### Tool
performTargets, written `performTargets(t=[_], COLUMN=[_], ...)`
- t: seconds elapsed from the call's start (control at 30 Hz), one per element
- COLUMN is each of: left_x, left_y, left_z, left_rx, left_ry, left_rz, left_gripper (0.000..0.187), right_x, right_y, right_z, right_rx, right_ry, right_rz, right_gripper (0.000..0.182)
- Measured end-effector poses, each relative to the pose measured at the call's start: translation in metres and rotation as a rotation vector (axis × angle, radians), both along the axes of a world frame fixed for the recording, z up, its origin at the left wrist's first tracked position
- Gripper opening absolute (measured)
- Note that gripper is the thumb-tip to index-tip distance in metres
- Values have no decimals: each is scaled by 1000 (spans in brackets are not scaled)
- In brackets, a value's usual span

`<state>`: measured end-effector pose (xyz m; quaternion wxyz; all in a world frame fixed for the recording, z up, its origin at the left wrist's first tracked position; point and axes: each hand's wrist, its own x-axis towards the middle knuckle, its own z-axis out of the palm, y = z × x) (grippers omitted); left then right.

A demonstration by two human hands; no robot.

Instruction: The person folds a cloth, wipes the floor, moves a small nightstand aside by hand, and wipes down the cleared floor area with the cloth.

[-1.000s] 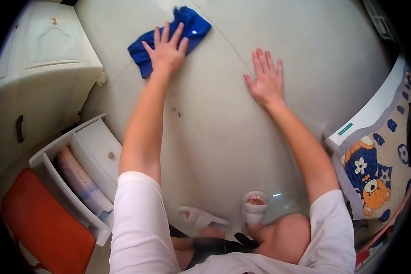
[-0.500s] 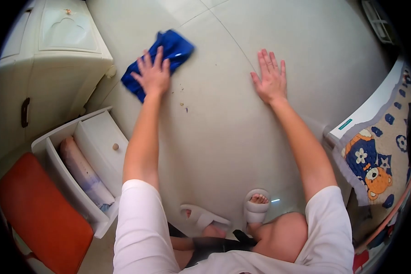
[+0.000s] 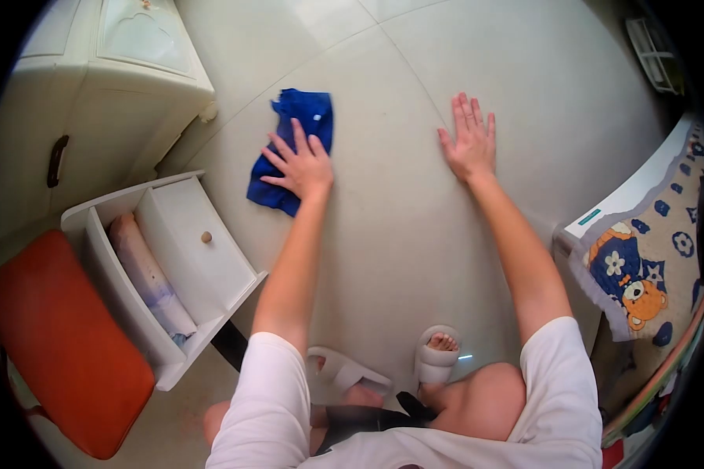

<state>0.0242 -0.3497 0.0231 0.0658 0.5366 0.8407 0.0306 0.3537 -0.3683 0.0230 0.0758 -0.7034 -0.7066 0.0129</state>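
Note:
A crumpled blue cloth (image 3: 314, 117) lies on the pale tiled floor (image 3: 383, 234). My left hand (image 3: 303, 166) presses flat on its lower right part, fingers spread and pointing up and left. The cloth shows beyond the fingertips and to the left of the palm; the part beneath the hand is hidden. To the right, my right hand (image 3: 471, 147) rests palm down on the bare floor, its fingers stretched out and the thumb apart. Nothing is in it.
At left stand a cream cabinet (image 3: 125, 102), a white drawer unit (image 3: 203, 266) holding a long wrapped package (image 3: 150, 273), and an orange-red seat (image 3: 70, 344). A bear-patterned quilted cover (image 3: 641, 273) hangs at right. My slippered feet are below, beside a white slipper (image 3: 438, 361).
My left hand has slid right and toward me, dragging the blue cloth along. The small crumbs seen on the floor before are out of sight. My right hand stays nearly in place.

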Motion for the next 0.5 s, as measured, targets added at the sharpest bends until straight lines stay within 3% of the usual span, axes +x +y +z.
performTargets(t=[0.23,0.37,0.5], left_x=[56,21,-62], left_y=[-85,-73,-34], left_z=[7,10,1], left_rx=[22,9,11], left_ry=[-74,-89,-56], left_rz=[-229,-227,-4], left_gripper=[57,57,57], right_x=[1,5,3], right_y=[-2,-3,-1], right_z=[-4,-10,-8], right_rx=[20,35,18], right_ry=[4,-13,-29], right_rz=[-3,17,5], right_gripper=[76,74,75])
